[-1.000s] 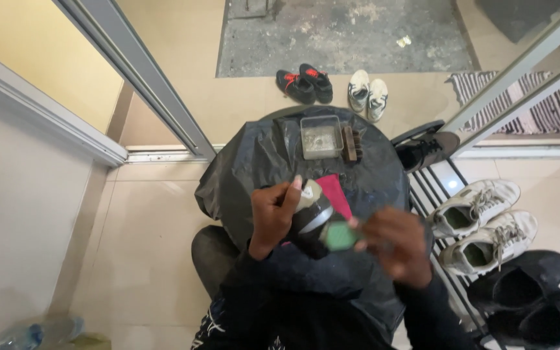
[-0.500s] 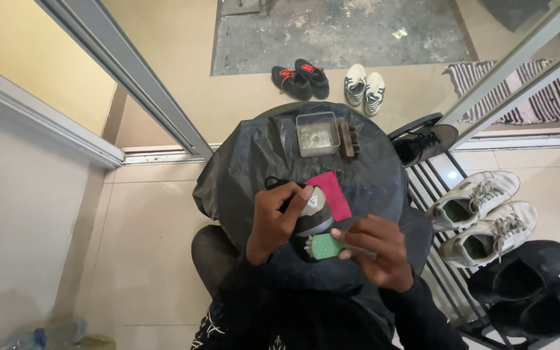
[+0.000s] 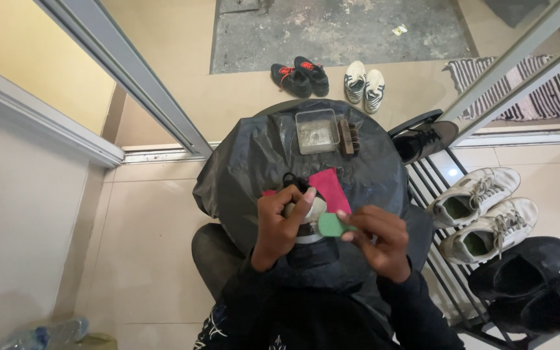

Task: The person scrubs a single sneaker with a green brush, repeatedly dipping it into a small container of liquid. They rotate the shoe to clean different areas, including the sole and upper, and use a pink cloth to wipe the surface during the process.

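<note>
Mid-scrub, judging by pose: left hand clamped around dark shoe, right hand grip pinching green brush against it. Firm bracing probably needed for next stroke.

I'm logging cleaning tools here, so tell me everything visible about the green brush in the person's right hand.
The green brush is small and rounded, looks like plastic; its bristles cannot be made out. The right hand pinches it at the fingertips, pressed against the dark shoe that the left hand grips, above the black-covered round table.

Tub behind cloth, brush on its right.
</note>
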